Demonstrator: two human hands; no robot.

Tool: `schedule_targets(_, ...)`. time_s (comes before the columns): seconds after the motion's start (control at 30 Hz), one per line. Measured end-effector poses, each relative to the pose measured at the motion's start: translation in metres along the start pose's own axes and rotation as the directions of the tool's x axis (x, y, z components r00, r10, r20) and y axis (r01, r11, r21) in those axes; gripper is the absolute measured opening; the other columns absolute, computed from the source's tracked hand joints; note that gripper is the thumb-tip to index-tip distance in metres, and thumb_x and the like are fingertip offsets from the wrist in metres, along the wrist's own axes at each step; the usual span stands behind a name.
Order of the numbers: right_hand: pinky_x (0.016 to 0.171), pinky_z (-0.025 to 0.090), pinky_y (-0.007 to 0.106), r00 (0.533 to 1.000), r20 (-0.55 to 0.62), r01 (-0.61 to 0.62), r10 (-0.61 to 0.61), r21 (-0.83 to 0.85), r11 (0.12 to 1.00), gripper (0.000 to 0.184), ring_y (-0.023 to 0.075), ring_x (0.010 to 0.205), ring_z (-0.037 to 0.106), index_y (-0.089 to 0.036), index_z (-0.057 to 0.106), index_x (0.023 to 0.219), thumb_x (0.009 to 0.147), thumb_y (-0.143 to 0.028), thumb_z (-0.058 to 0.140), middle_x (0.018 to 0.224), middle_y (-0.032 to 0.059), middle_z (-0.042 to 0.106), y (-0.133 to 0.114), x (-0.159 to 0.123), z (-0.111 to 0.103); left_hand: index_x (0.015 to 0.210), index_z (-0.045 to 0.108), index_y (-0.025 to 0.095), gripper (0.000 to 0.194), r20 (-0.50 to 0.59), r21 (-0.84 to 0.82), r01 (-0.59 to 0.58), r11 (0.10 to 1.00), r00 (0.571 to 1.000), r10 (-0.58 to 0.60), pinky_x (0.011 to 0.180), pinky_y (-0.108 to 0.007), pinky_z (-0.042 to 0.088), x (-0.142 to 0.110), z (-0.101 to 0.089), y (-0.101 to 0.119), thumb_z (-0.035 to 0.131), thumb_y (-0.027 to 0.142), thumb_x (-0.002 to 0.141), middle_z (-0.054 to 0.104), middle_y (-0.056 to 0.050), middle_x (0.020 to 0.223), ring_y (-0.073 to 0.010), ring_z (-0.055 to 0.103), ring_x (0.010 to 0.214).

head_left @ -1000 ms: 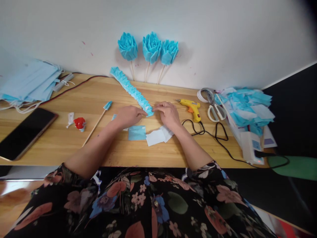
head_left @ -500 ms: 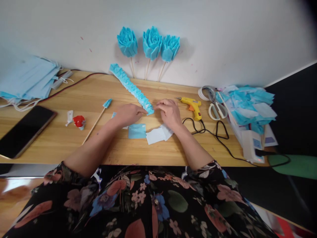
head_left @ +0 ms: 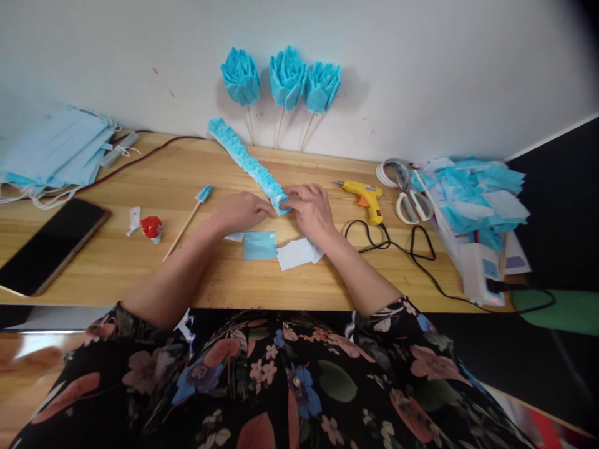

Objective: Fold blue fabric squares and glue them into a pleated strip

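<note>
A long row of folded blue fabric petals [head_left: 246, 159] runs diagonally across the table, its near end between my two hands. My left hand [head_left: 241, 213] is curled, with its index finger pressed on the left side of that near end. From the other side, the bent fingers of my right hand [head_left: 312, 209] close on the right edge of the same end. Below my hands lie a blue fabric piece [head_left: 260, 245] and a white piece [head_left: 296, 254]. A wooden stick with a small blue bud [head_left: 203, 194] rests beside my left forearm.
Three blue fabric flowers [head_left: 287, 78] on sticks lean against the wall. To the right are a yellow glue gun [head_left: 367, 196] with its cord, scissors [head_left: 414, 207], tape rolls and a blue scrap pile [head_left: 477, 196]. Face masks [head_left: 60, 149] and a phone [head_left: 51, 246] lie left.
My right hand has moved left, bringing its fingers onto the end of the petal row. My left hand stays at that end. The view has tilted slightly.
</note>
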State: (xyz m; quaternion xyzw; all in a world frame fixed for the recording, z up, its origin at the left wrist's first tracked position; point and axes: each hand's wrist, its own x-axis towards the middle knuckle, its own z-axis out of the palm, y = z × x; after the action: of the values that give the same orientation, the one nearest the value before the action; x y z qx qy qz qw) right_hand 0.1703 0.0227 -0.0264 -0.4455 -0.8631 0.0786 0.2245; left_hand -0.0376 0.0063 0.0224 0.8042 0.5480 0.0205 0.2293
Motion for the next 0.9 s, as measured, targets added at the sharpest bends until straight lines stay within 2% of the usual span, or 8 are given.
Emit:
schedule_targets(0.1, 0.102, 0.034, 0.047, 1.000, -0.010, 0.004, -0.004, 0.007, 1.000, 0.038, 0.0261, 0.114, 0.054, -0.029, 0.080, 0.094, 0.097, -0.010, 0.047, 0.122, 0.0034, 0.072, 0.000, 0.000, 0.001, 0.113, 0.079, 0.031, 0.042, -0.096, -0.080, 0.010, 0.997, 0.995, -0.018, 0.086, -0.028, 0.050, 0.000, -0.001, -0.002, 0.046, 0.018, 0.091, 0.077, 0.003, 0.117, -0.0204, 0.072, 0.098)
schedule_targets(0.2, 0.102, 0.034, 0.047, 1.000, -0.012, -0.007, 0.008, 0.014, 1.000, 0.037, 0.0263, 0.114, 0.055, -0.029, 0.080, 0.095, 0.096, -0.010, 0.049, 0.123, 0.0029, 0.072, 0.000, 0.000, 0.002, 0.119, 0.077, 0.031, 0.045, -0.169, -0.058, 0.042, 0.997, 0.984, -0.051, 0.082, -0.028, 0.051, 0.001, 0.004, -0.001, 0.045, 0.017, 0.090, 0.078, 0.000, 0.114, -0.0200, 0.072, 0.091)
schedule_targets(0.33, 0.101, 0.035, 0.046, 1.000, -0.030, 0.012, -0.010, 0.054, 0.998, 0.036, 0.0251, 0.112, 0.057, -0.029, 0.079, 0.094, 0.093, -0.006, 0.051, 0.119, 0.0028, 0.073, 0.002, -0.001, 0.001, 0.122, 0.075, 0.033, 0.045, -0.158, 0.053, 0.079, 0.995, 0.985, -0.070, 0.079, -0.029, 0.050, 0.002, 0.009, 0.002, 0.045, 0.020, 0.091, 0.079, -0.001, 0.111, -0.0211, 0.072, 0.090)
schedule_targets(0.53, 0.099, 0.040, 0.043, 0.978, -0.201, 0.084, -0.056, 0.137, 0.987, 0.038, 0.0213, 0.107, 0.061, -0.028, 0.076, 0.088, 0.093, -0.005, 0.047, 0.114, 0.0009, 0.073, 0.001, -0.003, -0.003, 0.121, 0.075, 0.035, 0.046, -0.139, 0.065, 0.087, 0.994, 0.987, -0.077, 0.080, -0.028, 0.050, 0.003, 0.010, 0.002, 0.043, 0.021, 0.092, 0.078, 0.000, 0.117, -0.0211, 0.073, 0.095)
schedule_targets(0.6, 0.101, 0.038, 0.045, 0.984, -0.158, 0.096, -0.078, 0.111, 0.989, 0.036, 0.0227, 0.109, 0.060, -0.028, 0.077, 0.085, 0.092, -0.005, 0.049, 0.116, 0.0014, 0.073, 0.000, -0.002, -0.003, 0.122, 0.075, 0.034, 0.045, -0.134, 0.057, 0.077, 0.995, 0.989, -0.069, 0.081, -0.029, 0.050, 0.003, 0.011, 0.001, 0.043, 0.021, 0.092, 0.078, -0.001, 0.117, -0.0215, 0.073, 0.095)
schedule_targets(0.7, 0.105, 0.034, 0.048, 0.995, -0.035, 0.093, -0.091, 0.068, 0.993, 0.036, 0.0252, 0.116, 0.057, -0.028, 0.078, 0.081, 0.091, -0.005, 0.051, 0.121, 0.0018, 0.073, -0.003, 0.000, -0.003, 0.121, 0.075, 0.034, 0.046, -0.141, 0.061, 0.065, 0.996, 0.988, -0.056, 0.081, -0.029, 0.050, 0.004, 0.012, -0.001, 0.043, 0.021, 0.092, 0.078, -0.001, 0.115, -0.0221, 0.072, 0.095)
schedule_targets(0.77, 0.107, 0.033, 0.048, 0.996, -0.023, 0.085, -0.083, 0.068, 0.994, 0.038, 0.0251, 0.118, 0.057, -0.028, 0.078, 0.081, 0.091, -0.005, 0.050, 0.122, 0.0009, 0.072, -0.004, -0.001, -0.007, 0.121, 0.075, 0.034, 0.046, -0.143, 0.061, 0.057, 0.996, 0.989, -0.048, 0.082, -0.030, 0.050, 0.004, 0.012, -0.002, 0.043, 0.021, 0.092, 0.078, -0.001, 0.116, -0.0224, 0.072, 0.096)
schedule_targets(0.9, 0.103, 0.037, 0.048, 0.981, -0.194, 0.012, 0.008, 0.105, 0.994, 0.042, 0.0243, 0.114, 0.059, -0.029, 0.077, 0.082, 0.093, -0.006, 0.044, 0.119, 0.0005, 0.071, -0.004, -0.004, -0.017, 0.119, 0.077, 0.033, 0.045, -0.139, 0.029, 0.050, 0.998, 0.989, -0.045, 0.085, -0.032, 0.050, 0.004, 0.013, -0.001, 0.043, 0.020, 0.091, 0.077, -0.002, 0.119, -0.0241, 0.072, 0.100)
